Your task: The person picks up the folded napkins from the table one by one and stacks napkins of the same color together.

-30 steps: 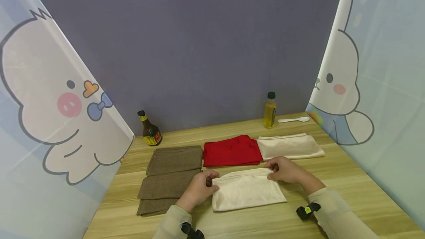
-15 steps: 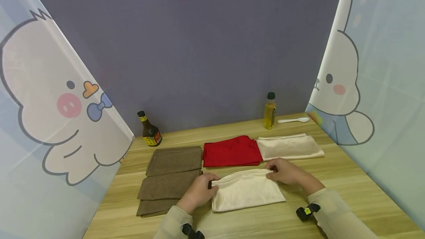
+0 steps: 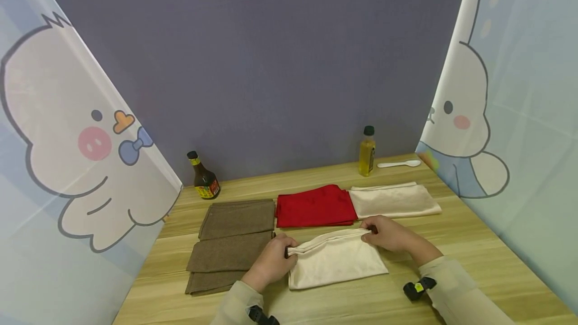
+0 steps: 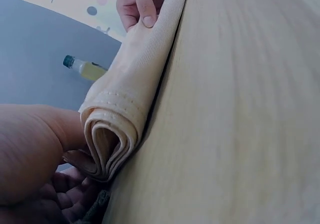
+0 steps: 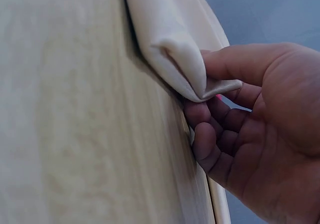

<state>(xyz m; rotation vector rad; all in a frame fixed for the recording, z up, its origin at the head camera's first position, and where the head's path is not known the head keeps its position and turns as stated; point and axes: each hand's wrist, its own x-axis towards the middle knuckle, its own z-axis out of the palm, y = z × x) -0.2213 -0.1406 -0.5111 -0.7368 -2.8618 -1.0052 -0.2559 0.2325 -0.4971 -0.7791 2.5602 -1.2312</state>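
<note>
A folded cream cloth lies on the wooden table in front of me, its layers stacked in a flattened roll at the left end, as the left wrist view shows. My left hand pinches its far left corner, thumb on top and fingers beneath. At the far right corner, my right hand pinches the cloth's edge between thumb and fingers; in the right wrist view a thin flap of cloth sticks out between them. The far edge is slightly raised near both hands.
Brown folded cloths overlap at left, beside my left hand. Behind lie a folded red cloth and another cream cloth. A dark sauce bottle, an oil bottle and a white spoon sit along the back.
My left hand has closed its thumb and fingers on the cloth's far left corner, and the far edge there has bunched up a little. My right hand stays nearly still.
</note>
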